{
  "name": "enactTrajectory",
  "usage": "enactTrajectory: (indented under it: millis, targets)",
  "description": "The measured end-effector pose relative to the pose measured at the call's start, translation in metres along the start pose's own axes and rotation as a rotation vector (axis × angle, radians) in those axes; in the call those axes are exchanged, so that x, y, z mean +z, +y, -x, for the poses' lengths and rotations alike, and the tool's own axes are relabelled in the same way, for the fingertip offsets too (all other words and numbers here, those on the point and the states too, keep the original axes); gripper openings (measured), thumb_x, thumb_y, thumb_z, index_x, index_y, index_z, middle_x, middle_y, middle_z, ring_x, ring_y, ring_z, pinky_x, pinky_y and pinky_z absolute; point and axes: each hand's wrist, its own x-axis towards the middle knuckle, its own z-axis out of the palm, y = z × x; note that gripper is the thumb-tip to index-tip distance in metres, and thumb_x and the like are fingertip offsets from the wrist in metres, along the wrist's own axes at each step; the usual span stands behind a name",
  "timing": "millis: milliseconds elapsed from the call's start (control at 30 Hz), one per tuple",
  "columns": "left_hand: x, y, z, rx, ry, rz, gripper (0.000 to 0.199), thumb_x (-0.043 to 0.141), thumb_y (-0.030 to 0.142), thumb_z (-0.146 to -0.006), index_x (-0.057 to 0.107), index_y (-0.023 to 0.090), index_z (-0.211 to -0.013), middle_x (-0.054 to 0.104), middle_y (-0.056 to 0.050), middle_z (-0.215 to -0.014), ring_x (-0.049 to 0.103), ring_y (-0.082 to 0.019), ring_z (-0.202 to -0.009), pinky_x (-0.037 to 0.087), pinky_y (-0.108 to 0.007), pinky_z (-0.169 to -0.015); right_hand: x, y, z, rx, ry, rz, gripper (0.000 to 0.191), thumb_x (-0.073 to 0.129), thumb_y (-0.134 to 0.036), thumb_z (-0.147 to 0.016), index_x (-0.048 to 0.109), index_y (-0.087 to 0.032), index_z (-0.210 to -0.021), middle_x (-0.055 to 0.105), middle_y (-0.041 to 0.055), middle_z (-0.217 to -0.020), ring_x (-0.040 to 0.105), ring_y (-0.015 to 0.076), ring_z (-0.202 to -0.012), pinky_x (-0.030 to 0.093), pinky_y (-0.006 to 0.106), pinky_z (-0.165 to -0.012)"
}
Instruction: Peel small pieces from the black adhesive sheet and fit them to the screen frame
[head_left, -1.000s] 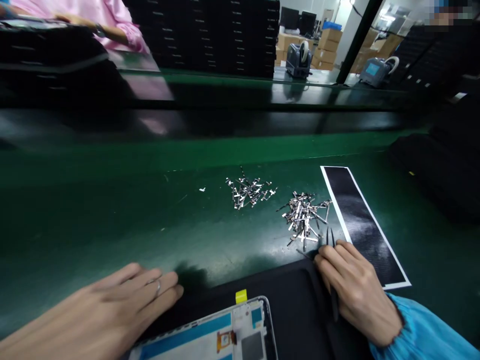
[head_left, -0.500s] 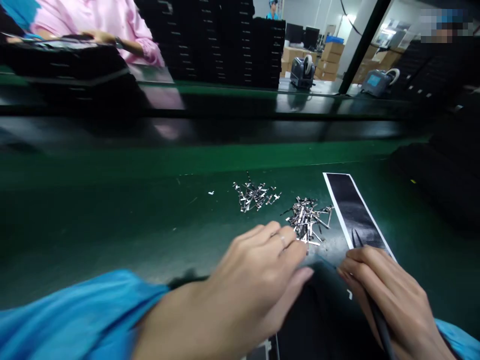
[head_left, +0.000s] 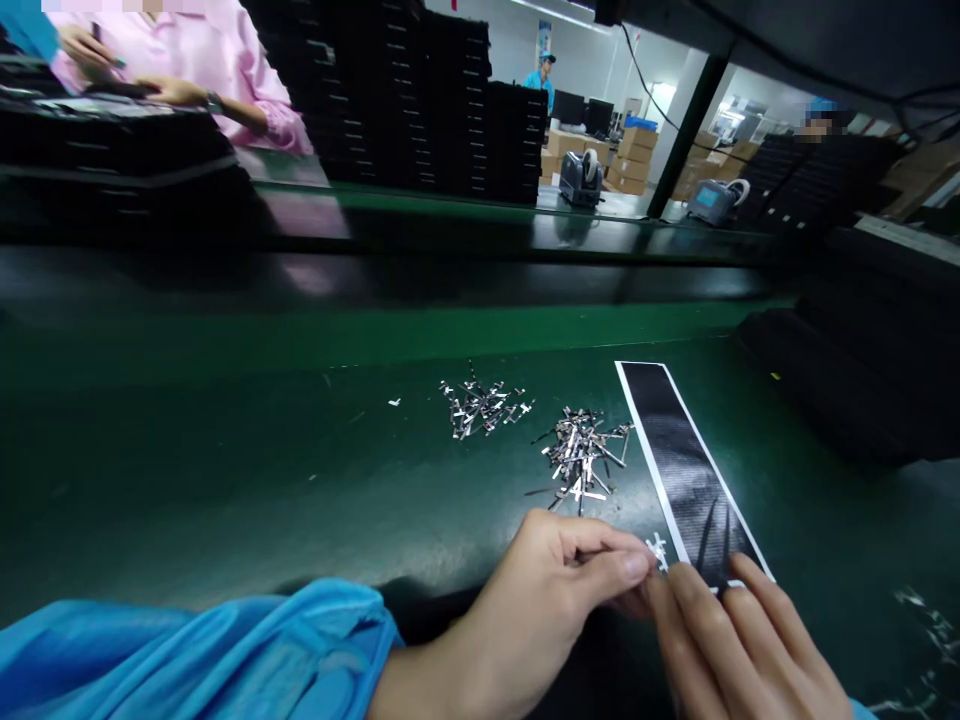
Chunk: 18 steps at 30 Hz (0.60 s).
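At the near edge the left hand [head_left: 540, 610] reaches in from the lower left on a blue sleeve [head_left: 202, 655], wrist turned so the thumb lies on top, thumb and forefinger pressed together on a small silver metal piece [head_left: 658, 549] held at the fingertips. The right hand [head_left: 739, 645] comes up from the bottom right, back upward, its fingers extended and lying close together, their tips meeting the left fingertips at that piece; whether this hand grips anything cannot be told. Both sets of fingertips sit at the near end of a long black strip with a white border [head_left: 686, 465], which lies flat on the green bench [head_left: 225, 470] and runs away to the upper left. Just left of the strip is a heap of the same metal pieces [head_left: 579, 457], and a smaller heap [head_left: 480, 407] lies farther left. Beyond, across the bench, a person in a pink sleeve [head_left: 247, 80] works beside stacked black trays [head_left: 450, 100].
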Motion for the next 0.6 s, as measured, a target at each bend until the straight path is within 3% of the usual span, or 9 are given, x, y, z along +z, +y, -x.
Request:
enactTrajectory:
  millis: [233, 400, 600]
  targets:
    - [-0.006, -0.007, 0.005, -0.021, -0.042, -0.073, 0.026, 0.054, 0.027, -0.074, 0.066, 0.009, -0.088, 0.062, -0.003, -0.063, 0.059, -0.016, -0.068, 0.045, -0.027, -0.073, 0.000, 0.011, 0.010, 0.065, -0.031, -0.243, 0.018, 0.043, -0.011, -0.088, 0.060, -0.010, -0.093, 0.065, 0.0076, -0.076, 0.061, 0.0155, -0.064, 0.046, 0.033, -0.071]
    - [-0.005, -0.012, 0.007, -0.124, -0.077, -0.014, 0.052, 0.056, 0.018, -0.069, 0.048, 0.012, -0.121, 0.052, 0.006, -0.057, 0.052, -0.011, -0.051, 0.044, -0.025, -0.060, 0.001, 0.012, 0.007, 0.076, -0.029, -0.340, 0.017, 0.045, -0.010, -0.086, 0.060, -0.011, -0.093, 0.064, 0.0065, -0.075, 0.062, 0.0151, -0.067, 0.050, 0.028, -0.069]
    - [-0.004, -0.016, 0.014, -0.148, -0.140, -0.176, 0.063, 0.055, 0.019, -0.068, 0.040, 0.018, -0.129, 0.051, 0.006, -0.062, 0.048, -0.011, -0.056, 0.040, -0.023, -0.056, 0.001, 0.012, 0.004, 0.095, -0.046, -0.418, 0.015, 0.046, -0.008, -0.084, 0.060, -0.011, -0.091, 0.063, 0.0056, -0.074, 0.060, 0.0125, -0.064, 0.051, 0.024, -0.067]
